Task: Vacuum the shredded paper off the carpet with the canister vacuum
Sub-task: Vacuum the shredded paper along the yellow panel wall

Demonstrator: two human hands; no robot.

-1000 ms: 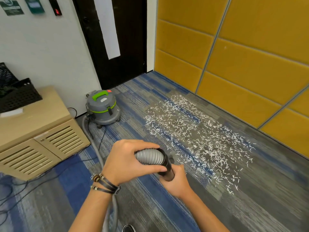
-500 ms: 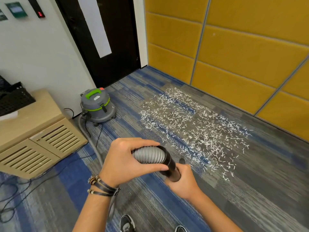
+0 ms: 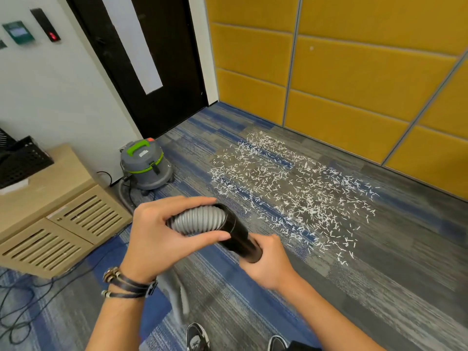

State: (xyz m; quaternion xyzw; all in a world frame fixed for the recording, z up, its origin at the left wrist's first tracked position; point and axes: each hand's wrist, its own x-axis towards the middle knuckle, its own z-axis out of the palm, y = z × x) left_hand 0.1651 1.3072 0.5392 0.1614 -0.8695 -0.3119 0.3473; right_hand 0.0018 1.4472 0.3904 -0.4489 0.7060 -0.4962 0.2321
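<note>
Looking down from head height at a grey and blue striped carpet (image 3: 379, 287), with yellow padded wall panels (image 3: 354, 84) far beyond the hands and a dark door (image 3: 172, 59) beyond the left hand. A low wooden cabinet (image 3: 50, 198) with slatted fronts stands well out to the left of the left hand.

White shredded paper (image 3: 291, 188) lies scattered in a broad patch on the carpet, ahead of the right hand and reaching out to its right. None of it looks cleared yet. The grey and green canister vacuum (image 3: 145, 165) sits on the floor beyond the left hand, near the door.

Its ribbed grey hose (image 3: 197, 220) runs up to the hands. The left hand (image 3: 157, 239) grasps the hose, fingers over the top and thumb beneath, right where it enters a black cuff (image 3: 240, 239). The right hand (image 3: 271, 264) is wrapped around the lower end of that cuff, hiding the opening. Leather wristbands (image 3: 126, 282) circle the left wrist.

The hose looks light, soft and springy, likely to bend or kink if held far back. The cuff looks rigid and smooth, perhaps slippery, so it seems the best place to steer from, with the other hand supporting the ribs just behind. The paper strips look feather-light and may scatter easily.
</note>
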